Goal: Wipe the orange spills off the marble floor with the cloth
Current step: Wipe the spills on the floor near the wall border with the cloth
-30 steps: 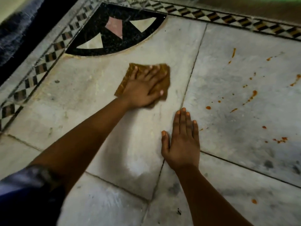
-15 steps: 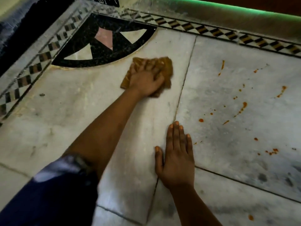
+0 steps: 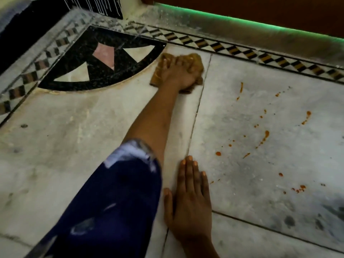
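Crumpled tan cloth [image 3: 193, 62] pressed under left hand [image 3: 178, 75], fingers clenched over it; right hand [image 3: 189, 200] flat, fingers released, bracing beside orange spills [image 3: 264, 138].

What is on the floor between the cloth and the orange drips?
In the head view, a dark joint line between two slabs runs between the cloth under the left hand and the orange drips. Otherwise there is only bare marble floor.
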